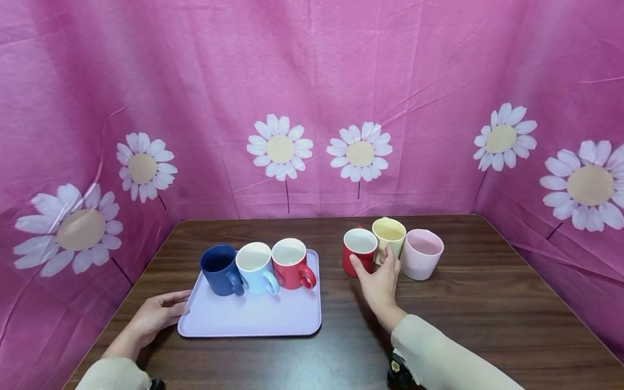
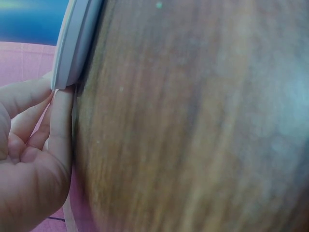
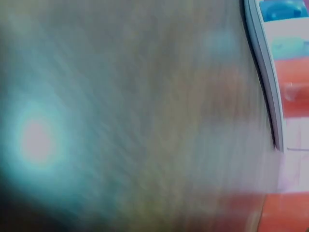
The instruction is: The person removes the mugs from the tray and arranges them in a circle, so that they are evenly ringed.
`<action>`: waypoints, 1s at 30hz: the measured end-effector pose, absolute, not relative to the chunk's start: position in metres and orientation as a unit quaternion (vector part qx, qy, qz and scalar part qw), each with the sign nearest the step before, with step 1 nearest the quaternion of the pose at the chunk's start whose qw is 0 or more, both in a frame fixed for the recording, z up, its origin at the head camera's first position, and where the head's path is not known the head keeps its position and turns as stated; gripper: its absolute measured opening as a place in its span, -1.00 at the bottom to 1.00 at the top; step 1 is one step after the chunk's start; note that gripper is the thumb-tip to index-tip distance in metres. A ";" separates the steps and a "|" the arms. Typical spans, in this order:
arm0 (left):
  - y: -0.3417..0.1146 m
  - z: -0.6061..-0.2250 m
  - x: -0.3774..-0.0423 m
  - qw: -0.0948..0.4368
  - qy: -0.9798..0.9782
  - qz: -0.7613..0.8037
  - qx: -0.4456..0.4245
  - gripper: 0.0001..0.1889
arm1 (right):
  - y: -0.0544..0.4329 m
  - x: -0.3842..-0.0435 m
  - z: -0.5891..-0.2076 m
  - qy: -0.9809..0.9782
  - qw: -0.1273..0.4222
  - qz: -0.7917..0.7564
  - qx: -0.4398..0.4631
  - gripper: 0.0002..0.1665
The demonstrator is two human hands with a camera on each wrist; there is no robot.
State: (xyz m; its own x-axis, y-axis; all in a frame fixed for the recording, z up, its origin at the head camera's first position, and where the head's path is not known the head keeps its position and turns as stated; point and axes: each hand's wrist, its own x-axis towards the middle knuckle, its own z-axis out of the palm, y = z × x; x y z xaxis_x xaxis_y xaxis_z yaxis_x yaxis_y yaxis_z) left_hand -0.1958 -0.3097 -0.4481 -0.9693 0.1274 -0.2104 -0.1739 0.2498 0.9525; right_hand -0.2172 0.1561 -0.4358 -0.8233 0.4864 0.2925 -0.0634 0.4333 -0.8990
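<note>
My left hand (image 1: pixel 155 318) pinches the left rim of a lilac tray (image 1: pixel 253 317); the left wrist view shows its fingers (image 2: pixel 60 118) at the tray edge (image 2: pixel 65 72). On the tray stand a dark blue mug (image 1: pixel 216 273), a light blue mug (image 1: pixel 257 273) and a red mug (image 1: pixel 288 271) in a row. My right hand (image 1: pixel 382 284) is at another red mug (image 1: pixel 355 266), thumb across its front and fingers to its right, before a yellow mug (image 1: pixel 396 238). A pink mug (image 1: pixel 421 260) stands beside them. The right wrist view is blurred and shows no hand.
Everything stands on a brown wooden table (image 1: pixel 468 314). A pink curtain (image 1: pixel 312 70) printed with daisies hangs behind it and along both sides. Bare tabletop lies between the tray and the right-hand mugs.
</note>
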 end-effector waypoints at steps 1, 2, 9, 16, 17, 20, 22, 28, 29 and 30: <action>-0.310 -0.448 -0.196 0.122 0.781 0.612 -0.016 -0.41 | 0.155 -0.215 -0.436 -0.804 0.258 0.519 -0.131 0.10; -0.310 -0.448 -0.196 0.122 0.781 0.612 -0.016 -0.41 | 0.154 -0.212 -0.436 -0.805 0.250 0.521 -0.133 0.09; -0.310 -0.449 -0.196 0.122 0.781 0.612 -0.020 -0.41 | 0.146 -0.198 -0.441 -0.819 0.218 0.515 -0.129 0.00; -0.310 -0.450 -0.197 0.121 0.779 0.615 -0.021 -0.41 | 0.136 -0.188 -0.440 -0.829 0.175 0.519 -0.113 0.01; -0.310 -0.450 -0.197 0.120 0.780 0.614 -0.021 -0.41 | 0.135 -0.187 -0.440 -0.831 0.171 0.518 -0.111 0.02; -0.309 -0.450 -0.197 0.118 0.782 0.611 -0.027 -0.41 | 0.129 -0.183 -0.439 -0.833 0.159 0.518 -0.108 0.03; -0.309 -0.450 -0.197 0.117 0.784 0.608 -0.030 -0.41 | 0.126 -0.181 -0.439 -0.835 0.150 0.518 -0.108 0.03; -0.309 -0.451 -0.198 0.117 0.782 0.611 -0.031 -0.41 | 0.116 -0.179 -0.442 -0.842 0.125 0.518 -0.085 -0.01; -0.309 -0.451 -0.198 0.117 0.781 0.613 -0.028 -0.42 | 0.114 -0.179 -0.442 -0.845 0.123 0.515 -0.076 -0.02; -0.309 -0.451 -0.198 0.118 0.780 0.613 -0.025 -0.42 | 0.113 -0.179 -0.442 -0.847 0.117 0.514 -0.070 -0.04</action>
